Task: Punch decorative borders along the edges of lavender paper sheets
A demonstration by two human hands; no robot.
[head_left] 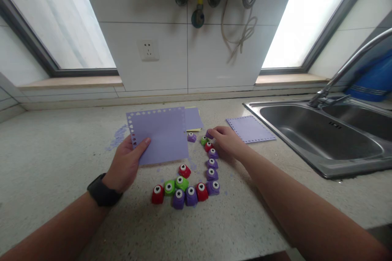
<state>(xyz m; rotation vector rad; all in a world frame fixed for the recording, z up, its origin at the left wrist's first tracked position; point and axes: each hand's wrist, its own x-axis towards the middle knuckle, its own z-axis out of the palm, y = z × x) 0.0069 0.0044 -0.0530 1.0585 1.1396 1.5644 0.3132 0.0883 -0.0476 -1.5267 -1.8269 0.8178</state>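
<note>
My left hand grips a purple sheet of paper by its left side, thumb on top. Small punched shapes run along the sheet's top and left edges. Closed around a purple craft punch, my right hand is at the far end of a line of punches. Red, green and purple craft punches curve below the sheet, among them a green punch, a red punch and a purple punch. Another purple punch stands just right of the sheet, and a red punch lies below it.
Behind the held sheet lies a stack of purple and yellow paper. A purple sheet with punched edges rests beside the steel sink. Purple paper bits are scattered on the speckled counter. A faucet rises at right.
</note>
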